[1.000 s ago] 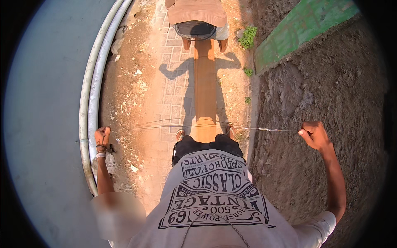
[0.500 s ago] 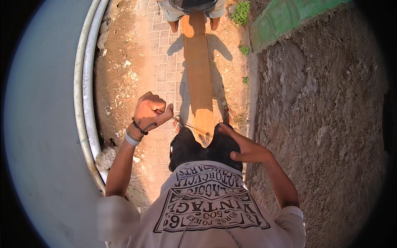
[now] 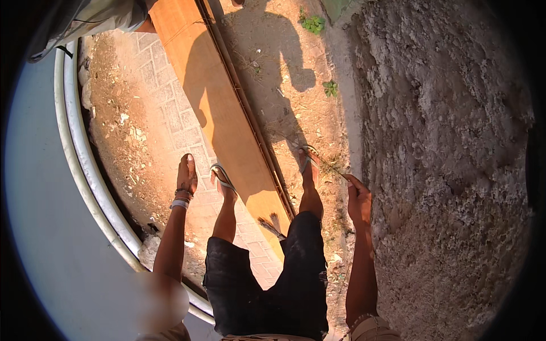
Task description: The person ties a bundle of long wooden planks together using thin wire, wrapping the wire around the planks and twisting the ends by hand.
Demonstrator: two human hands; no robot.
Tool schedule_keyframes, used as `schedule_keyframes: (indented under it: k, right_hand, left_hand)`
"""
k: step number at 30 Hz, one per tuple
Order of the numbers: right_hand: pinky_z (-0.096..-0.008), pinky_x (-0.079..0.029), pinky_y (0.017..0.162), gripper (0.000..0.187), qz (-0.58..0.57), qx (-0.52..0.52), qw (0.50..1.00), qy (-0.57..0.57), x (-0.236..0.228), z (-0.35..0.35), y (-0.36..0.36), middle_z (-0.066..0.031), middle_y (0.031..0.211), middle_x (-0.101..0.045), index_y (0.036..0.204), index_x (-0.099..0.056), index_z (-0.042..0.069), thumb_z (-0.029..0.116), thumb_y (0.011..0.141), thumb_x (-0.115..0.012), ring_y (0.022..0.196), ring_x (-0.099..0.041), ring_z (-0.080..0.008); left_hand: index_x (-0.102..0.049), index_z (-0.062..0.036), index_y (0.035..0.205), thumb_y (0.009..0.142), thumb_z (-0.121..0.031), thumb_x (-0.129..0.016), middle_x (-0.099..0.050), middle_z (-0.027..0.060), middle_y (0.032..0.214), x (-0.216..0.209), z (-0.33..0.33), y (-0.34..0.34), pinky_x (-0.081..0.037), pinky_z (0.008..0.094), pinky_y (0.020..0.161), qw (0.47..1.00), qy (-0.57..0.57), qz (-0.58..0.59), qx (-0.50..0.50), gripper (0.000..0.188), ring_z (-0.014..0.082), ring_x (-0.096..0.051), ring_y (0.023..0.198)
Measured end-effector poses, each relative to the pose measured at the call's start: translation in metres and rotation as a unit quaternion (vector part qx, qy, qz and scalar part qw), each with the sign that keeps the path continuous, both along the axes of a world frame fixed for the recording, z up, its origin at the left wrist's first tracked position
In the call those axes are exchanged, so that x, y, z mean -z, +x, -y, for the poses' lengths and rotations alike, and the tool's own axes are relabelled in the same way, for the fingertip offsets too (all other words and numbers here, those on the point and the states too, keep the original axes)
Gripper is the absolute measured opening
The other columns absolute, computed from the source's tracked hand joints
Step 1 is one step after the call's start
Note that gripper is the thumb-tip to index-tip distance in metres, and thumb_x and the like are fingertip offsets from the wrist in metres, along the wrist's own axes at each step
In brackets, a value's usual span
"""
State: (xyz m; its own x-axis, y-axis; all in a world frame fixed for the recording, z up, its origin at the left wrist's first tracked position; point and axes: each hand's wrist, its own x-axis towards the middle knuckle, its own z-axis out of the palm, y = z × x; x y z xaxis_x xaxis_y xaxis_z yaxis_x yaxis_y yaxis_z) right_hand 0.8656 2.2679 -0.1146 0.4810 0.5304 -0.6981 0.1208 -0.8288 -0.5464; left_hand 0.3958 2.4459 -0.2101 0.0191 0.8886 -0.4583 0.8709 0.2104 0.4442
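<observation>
Long stacked wooden boards [image 3: 233, 136] slant from the far left down between my legs. A bundle of thin dark strands [image 3: 272, 224] lies on their near end. My right hand [image 3: 359, 202] is raised beside the rough wall and closed, its fingertips pinching a thin strand [image 3: 333, 167] that runs toward my right foot. My left hand [image 3: 186, 173], with bracelets at the wrist, is to the left of the boards with its fingers drawn together. Whatever it may hold is hidden.
Another person [image 3: 108, 14] is by the far end of the boards. White pipes [image 3: 77, 108] curve along the left edge. A rough wall [image 3: 438, 170] rises on the right. My sandalled feet stand either side of the boards on paving [image 3: 176, 122] and dirt.
My view has turned, so the boards now slant. The other person appears at the upper left. My right hand has moved outward to the right; my left fist has turned.
</observation>
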Motion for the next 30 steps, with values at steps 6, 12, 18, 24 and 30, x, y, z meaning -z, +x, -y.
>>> schedule_keyframes:
  k: [6, 12, 18, 24, 30]
  right_hand:
    - [-0.0261, -0.027, 0.047, 0.027, 0.021, -0.015, 0.985, 0.169, 0.258, -0.050, 0.049, 0.0057, 0.062, -0.039, 0.114, -0.062, 0.006, 0.016, 0.095, -0.046, 0.053, -0.030, -0.0035]
    - [-0.0258, -0.036, 0.053, 0.027, -0.090, -0.039, 0.989, 0.109, 0.401, -0.129, 0.028, 0.0032, 0.064, -0.048, 0.114, -0.062, 0.005, 0.015, 0.094, -0.046, 0.056, -0.040, -0.0063]
    - [-0.0287, -0.047, 0.065, 0.027, -0.157, -0.372, 0.898, 0.176, 0.459, -0.173, -0.096, -0.0108, 0.079, -0.063, 0.110, -0.064, 0.003, 0.014, 0.089, -0.050, 0.076, -0.059, -0.0139]
    - [-0.0339, -0.051, 0.073, 0.038, -0.318, -0.351, 0.879, -0.058, 0.441, -0.177, -0.152, -0.0171, 0.098, -0.064, 0.122, -0.054, 0.003, 0.015, 0.086, -0.055, 0.094, -0.061, -0.0210]
    - [-0.0347, -0.052, 0.064, 0.041, -0.292, -0.392, 0.864, -0.122, 0.420, -0.179, -0.151, -0.0137, 0.089, -0.063, 0.124, -0.050, 0.003, 0.016, 0.085, -0.053, 0.081, -0.062, -0.0205]
  left_hand:
    - [-0.048, 0.0004, 0.118, 0.092, -0.059, -0.029, -0.055, 0.0161, 0.109, 0.139, 0.062, -0.069, -0.052, 0.0334, 0.065, 0.964, -0.139, 0.006, -0.228, 0.068, 0.0231, -0.058, 0.087]
    - [-0.042, 0.0003, 0.126, 0.090, -0.039, -0.052, -0.044, 0.0211, 0.125, 0.237, 0.054, -0.047, -0.039, 0.0422, 0.095, 0.984, 0.074, -0.140, 0.078, 0.054, 0.0293, -0.046, 0.111]
    - [-0.026, -0.0084, 0.141, 0.098, -0.034, -0.038, -0.039, 0.0105, 0.137, 0.351, 0.024, -0.123, -0.038, 0.0382, 0.101, 0.882, -0.138, 0.423, -0.156, 0.051, 0.0250, -0.042, 0.121]
    - [-0.038, -0.0058, 0.133, 0.094, -0.039, -0.043, -0.047, 0.0125, 0.131, 0.366, 0.087, -0.108, -0.041, 0.0374, 0.097, 0.973, -0.088, 0.153, 0.146, 0.051, 0.0258, -0.048, 0.116]
    - [-0.058, -0.0006, 0.103, 0.093, -0.039, -0.043, -0.062, 0.0217, 0.100, 0.294, 0.082, -0.067, -0.049, 0.0374, 0.076, 0.975, -0.108, 0.060, 0.184, 0.043, 0.0347, -0.060, 0.092]
